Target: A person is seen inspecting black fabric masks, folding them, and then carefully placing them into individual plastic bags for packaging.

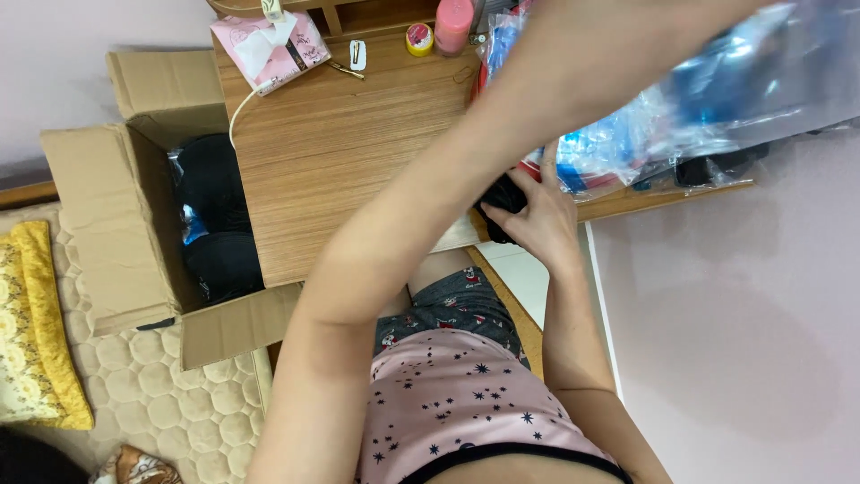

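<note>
Two hands — right hand [537, 220] gripping black bundle [503, 204], left hand hidden, clear crinkled bag [717, 99].

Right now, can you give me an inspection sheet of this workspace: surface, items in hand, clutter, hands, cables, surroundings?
Surface: wooden desk, mostly bare in the middle.
Job's things: black item at the desk edge; clear plastic bags with blue contents piled at the right.
Clutter: pink tissue pack, small yellow-rimmed tin, pink bottle, hair clip.
Hands: right hand grips the black item; left hand is out of frame, its arm reaching up across the bags.
Cables: white cable running off the desk's left edge.
Surroundings: open cardboard box holding dark packed goods, quilted mat, yellow cushion.
</note>
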